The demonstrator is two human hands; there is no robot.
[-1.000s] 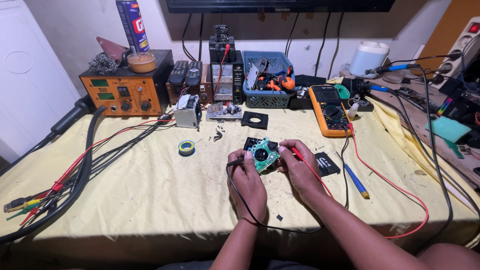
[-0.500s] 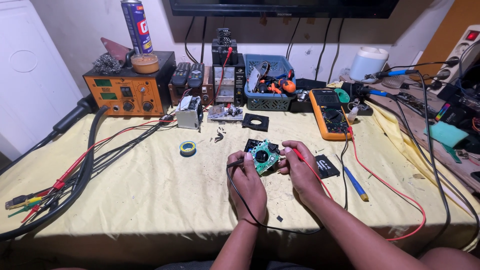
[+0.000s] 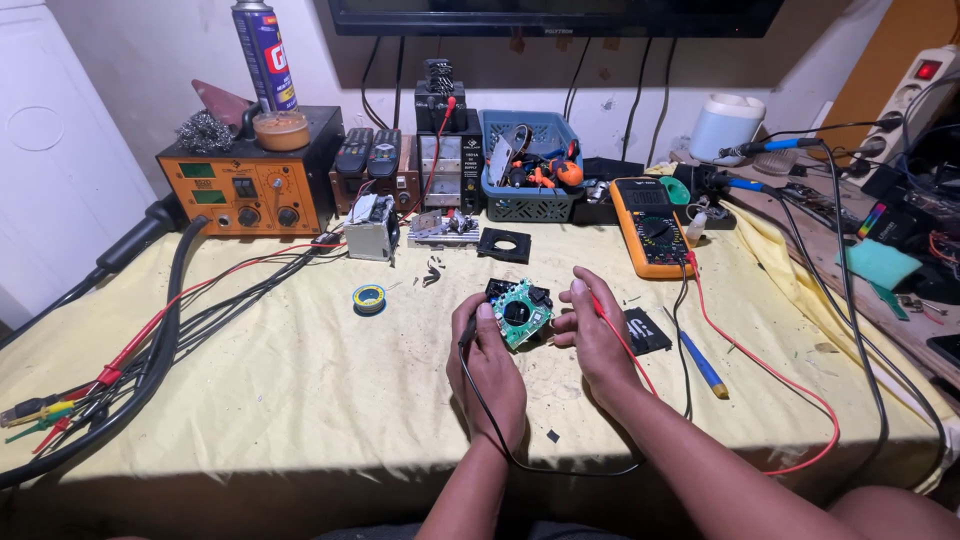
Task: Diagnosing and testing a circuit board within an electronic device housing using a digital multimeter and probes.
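Both forearms are stretched forward, pretty close together. The left hand (image 3: 489, 368) is curled just left of the green circuit board (image 3: 522, 313), and the right hand (image 3: 597, 335) is bent just right of it.

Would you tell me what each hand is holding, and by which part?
The left hand grips a black probe by its handle; the right hand pinches a red probe along its shaft.

blue spray can (image 3: 264, 55) back-left | dark TV screen (image 3: 555, 15) top | multimeter display (image 3: 640, 196) ctr-right
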